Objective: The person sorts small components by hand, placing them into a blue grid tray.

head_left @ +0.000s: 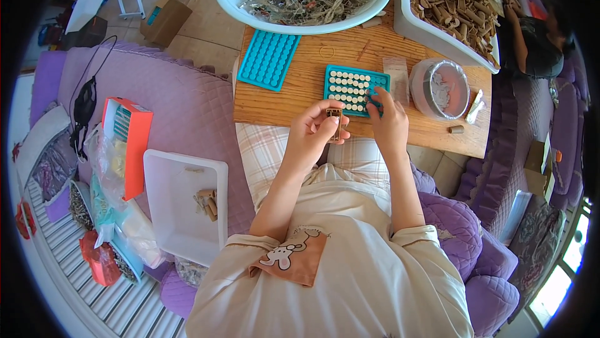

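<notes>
My left hand (315, 124) grips a small brown plastic casing (334, 127) between thumb and fingers, in front of the table edge. The casing is narrow and upright, with what look like ridges inside. My right hand (390, 122) reaches over a teal tray (357, 69), thumb and index finger close together at its right part. Anything between those fingertips is too small to make out. Rows of round white pieces (347, 89) fill the tray's left and middle hollows, while hollows at its upper right hold none.
A second teal tray (269, 60) lies to the left. Behind stand a pale blue basin (226, 2) of tangled scraps and a white bin (405, 13) of brown casings. At right sit a clear round tub (439, 91) and a brown piece (457, 129). Another person (539, 44) sits far right.
</notes>
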Demonstrator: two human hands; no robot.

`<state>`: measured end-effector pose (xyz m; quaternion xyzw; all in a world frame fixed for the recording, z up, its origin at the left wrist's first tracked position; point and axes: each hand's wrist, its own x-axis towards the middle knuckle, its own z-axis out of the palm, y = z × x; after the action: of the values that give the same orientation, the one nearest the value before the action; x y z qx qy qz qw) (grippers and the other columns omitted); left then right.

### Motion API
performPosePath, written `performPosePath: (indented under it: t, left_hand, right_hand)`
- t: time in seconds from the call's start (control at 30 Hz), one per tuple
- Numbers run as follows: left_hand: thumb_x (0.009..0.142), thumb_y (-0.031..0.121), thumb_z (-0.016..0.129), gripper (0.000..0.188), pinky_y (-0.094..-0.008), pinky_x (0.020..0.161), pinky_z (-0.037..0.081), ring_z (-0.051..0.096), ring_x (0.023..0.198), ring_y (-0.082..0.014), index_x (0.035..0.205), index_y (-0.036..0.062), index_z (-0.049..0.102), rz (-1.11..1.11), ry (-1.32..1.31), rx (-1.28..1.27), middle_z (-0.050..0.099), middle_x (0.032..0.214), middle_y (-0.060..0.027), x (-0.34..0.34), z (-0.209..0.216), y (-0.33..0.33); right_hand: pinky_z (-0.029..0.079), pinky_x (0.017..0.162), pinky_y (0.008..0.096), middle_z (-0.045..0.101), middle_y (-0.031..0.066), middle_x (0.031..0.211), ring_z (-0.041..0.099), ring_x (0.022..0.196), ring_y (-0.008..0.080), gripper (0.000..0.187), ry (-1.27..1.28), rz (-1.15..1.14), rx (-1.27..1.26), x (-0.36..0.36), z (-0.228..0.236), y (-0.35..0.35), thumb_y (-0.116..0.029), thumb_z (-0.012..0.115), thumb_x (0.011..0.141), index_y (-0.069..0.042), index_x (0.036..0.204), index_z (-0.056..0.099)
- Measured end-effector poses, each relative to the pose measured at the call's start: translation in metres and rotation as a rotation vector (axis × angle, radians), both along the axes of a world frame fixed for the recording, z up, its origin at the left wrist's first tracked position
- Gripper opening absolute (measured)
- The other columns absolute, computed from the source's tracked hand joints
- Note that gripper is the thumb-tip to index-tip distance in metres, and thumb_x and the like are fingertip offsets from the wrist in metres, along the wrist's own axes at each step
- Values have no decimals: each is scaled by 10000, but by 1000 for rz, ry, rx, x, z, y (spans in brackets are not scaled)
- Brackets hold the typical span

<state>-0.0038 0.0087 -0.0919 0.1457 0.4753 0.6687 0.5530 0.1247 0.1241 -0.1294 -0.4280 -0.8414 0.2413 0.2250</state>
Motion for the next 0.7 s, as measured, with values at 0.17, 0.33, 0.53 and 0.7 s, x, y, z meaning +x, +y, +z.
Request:
performPosePath:
  t: [0.17,0.33,0.53,0.7]
  left_hand:
    - [820,75,460,227,-232,572,478,580,671,-131,1040,25,488,-6,-4,-13,571,825,-73,-2,-1,0]
    - [827,92,473,233,-233,581,481,581,691,-131,1051,27,482,-27,-23,-3,572,834,-67,-2,0,1]
    - [836,112,483,265,-248,638,497,580,724,-134,1083,20,461,-81,-50,26,567,882,-66,0,-5,2]
    - [835,80,468,256,-266,680,503,567,765,-118,1080,5,456,-63,-80,54,561,898,-60,5,-7,6]
  right_hand:
    - [447,596,318,594,104,774,567,686,237,252,-53,55,58,-4,-3,2,-48,569,726,-48,974,520]
    - [458,580,281,573,104,753,573,667,215,210,118,6,-53,-6,3,1,5,552,727,-34,933,530]
    - [461,553,289,576,98,744,571,651,240,207,395,122,40,-20,40,-24,21,593,688,-40,879,541]
    - [461,544,299,582,93,750,569,645,230,187,399,215,142,-24,45,-35,29,599,677,-46,842,550]
